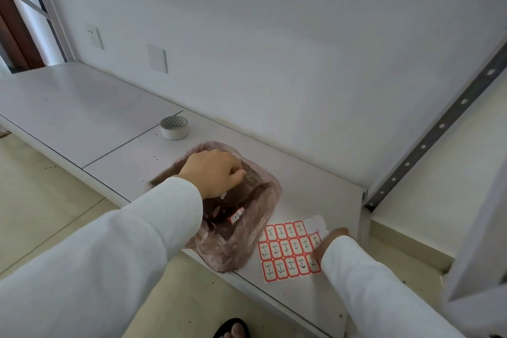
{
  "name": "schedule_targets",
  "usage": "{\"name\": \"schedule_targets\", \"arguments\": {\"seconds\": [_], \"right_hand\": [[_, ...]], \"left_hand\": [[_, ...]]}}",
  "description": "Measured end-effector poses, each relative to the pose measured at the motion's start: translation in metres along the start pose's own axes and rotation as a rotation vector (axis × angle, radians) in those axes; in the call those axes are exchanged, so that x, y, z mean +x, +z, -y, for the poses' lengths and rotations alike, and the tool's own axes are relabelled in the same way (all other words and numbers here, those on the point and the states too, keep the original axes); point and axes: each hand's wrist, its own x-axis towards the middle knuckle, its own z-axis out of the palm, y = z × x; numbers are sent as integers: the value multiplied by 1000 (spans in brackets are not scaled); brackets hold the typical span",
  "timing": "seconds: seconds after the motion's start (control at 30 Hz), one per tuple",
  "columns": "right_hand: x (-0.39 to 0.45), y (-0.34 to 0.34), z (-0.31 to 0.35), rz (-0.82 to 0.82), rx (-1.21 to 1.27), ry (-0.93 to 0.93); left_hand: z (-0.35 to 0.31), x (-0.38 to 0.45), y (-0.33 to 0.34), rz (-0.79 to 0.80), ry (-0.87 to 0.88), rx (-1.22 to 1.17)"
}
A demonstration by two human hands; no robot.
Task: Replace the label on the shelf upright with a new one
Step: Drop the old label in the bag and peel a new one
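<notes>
While the left hand (pixel 216 173) rests on the bag (pixel 241 217) at frame centre, fingers curled together over its plastic, the right hand (pixel 330 244) presses the label sheet (pixel 288 250) at lower right; whether its fingers grip I cannot tell. One label (pixel 236 215) lies inside the bag, likely the old one discarded. One corner of the sheet is bare. The upright (pixel 439 129) at right shows no label; sticking seems left.
</notes>
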Motion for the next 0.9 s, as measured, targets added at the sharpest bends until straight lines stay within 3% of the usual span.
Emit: {"name": "schedule_targets", "arguments": {"seconds": [0.17, 0.33, 0.43, 0.57, 0.63, 0.73, 0.83, 0.9], "right_hand": [[-19, -17, 11, 26, 146, -114], [-65, -64, 56, -54, 285, -444], [-114, -99, 72, -84, 355, -626], [-181, -144, 64, -158, 311, -925], [-202, -164, 51, -244, 375, -1022], [-219, -185, 34, -300, 648, -1046], [-217, -193, 22, -164, 918, -937], [-211, -187, 17, -36, 927, -867]], "left_hand": [[-15, -5, -10, -11, 20, -7], [-47, -7, -27, -57, 32, -192], [-74, -8, -39, -127, -2, -415], [-102, -22, -71, -159, -79, -1077], [-107, -31, -84, -196, -71, -1276], [-107, -38, -92, -277, -105, -1404], [-115, -46, -93, -276, -182, -1542], [-121, -49, -89, -244, -217, -1609]]}}
